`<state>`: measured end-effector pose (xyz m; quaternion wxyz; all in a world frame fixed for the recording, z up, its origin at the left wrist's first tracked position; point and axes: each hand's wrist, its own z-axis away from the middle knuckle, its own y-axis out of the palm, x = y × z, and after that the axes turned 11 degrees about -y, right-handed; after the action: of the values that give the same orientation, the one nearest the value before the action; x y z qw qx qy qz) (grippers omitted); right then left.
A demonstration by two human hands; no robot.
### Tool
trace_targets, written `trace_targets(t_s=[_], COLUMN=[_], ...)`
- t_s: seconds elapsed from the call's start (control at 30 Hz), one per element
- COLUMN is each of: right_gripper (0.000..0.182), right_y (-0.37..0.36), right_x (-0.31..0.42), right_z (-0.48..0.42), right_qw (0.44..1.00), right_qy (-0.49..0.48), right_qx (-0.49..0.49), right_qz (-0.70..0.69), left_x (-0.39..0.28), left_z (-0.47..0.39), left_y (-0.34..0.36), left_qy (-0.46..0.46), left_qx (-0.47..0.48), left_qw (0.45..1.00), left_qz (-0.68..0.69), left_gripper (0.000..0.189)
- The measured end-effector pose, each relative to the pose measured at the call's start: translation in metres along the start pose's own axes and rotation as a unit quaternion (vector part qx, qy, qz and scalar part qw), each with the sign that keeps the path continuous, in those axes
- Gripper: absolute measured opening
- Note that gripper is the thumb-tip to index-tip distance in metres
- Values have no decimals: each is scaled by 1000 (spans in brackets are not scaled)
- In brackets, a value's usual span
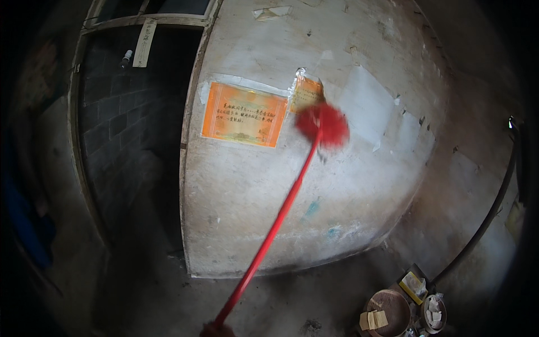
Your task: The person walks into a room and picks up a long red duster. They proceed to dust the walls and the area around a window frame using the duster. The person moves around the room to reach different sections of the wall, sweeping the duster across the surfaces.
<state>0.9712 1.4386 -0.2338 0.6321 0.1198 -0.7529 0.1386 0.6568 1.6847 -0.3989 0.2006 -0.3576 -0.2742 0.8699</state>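
At the bottom edge, my right hand [217, 330], mostly cut off and dark, is closed around the red pole [269, 236] of a long-handled duster. Its fluffy red head [323, 125] is blurred and in front of the wall, overlapping the lower corner of a small orange certificate [307, 93]. Left of it, a larger orange certificate [244, 114] bearing writing is fixed to the stained plaster wall [252, 185]. My left hand is out of view.
A dark doorway with a wooden frame [184, 168] stands left, a light bulb [126, 58] and paper strip [144, 44] near its top. Pale sheets [368, 105] hang on the wall. Lower right are a round woven basket [398, 305], a smaller container [441, 314] and a dark curved pole [484, 227].
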Motion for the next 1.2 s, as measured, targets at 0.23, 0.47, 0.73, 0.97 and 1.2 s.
trace_targets(t_s=[0.23, 0.47, 0.73, 0.97, 1.2], right_gripper=[27, 26, 26, 27, 27], right_y=[-117, -192, -237, -328, -341], right_x=[296, 339, 214, 279, 218], right_z=[-177, -202, -162, -198, -205], right_qw=[933, 922, 944, 932, 912], right_qy=[-252, -252, -174, -207, -183], right_qx=[-256, -276, -254, -280, -341], right_qz=[-34, -103, -117, -99, -138], left_x=[-361, -431, -368, -444, -339], left_z=[-7, -39, -105, -78, -150], left_y=[-78, -44, 73, 64, 64], left_qy=[251, 221, 142, 192, 81], left_qx=[-254, -138, -43, -25, 15], left_qw=[932, 959, 987, 973, 996], left_qz=[69, 109, 66, 123, -20], left_gripper=[48, 39, 42, 41, 48])
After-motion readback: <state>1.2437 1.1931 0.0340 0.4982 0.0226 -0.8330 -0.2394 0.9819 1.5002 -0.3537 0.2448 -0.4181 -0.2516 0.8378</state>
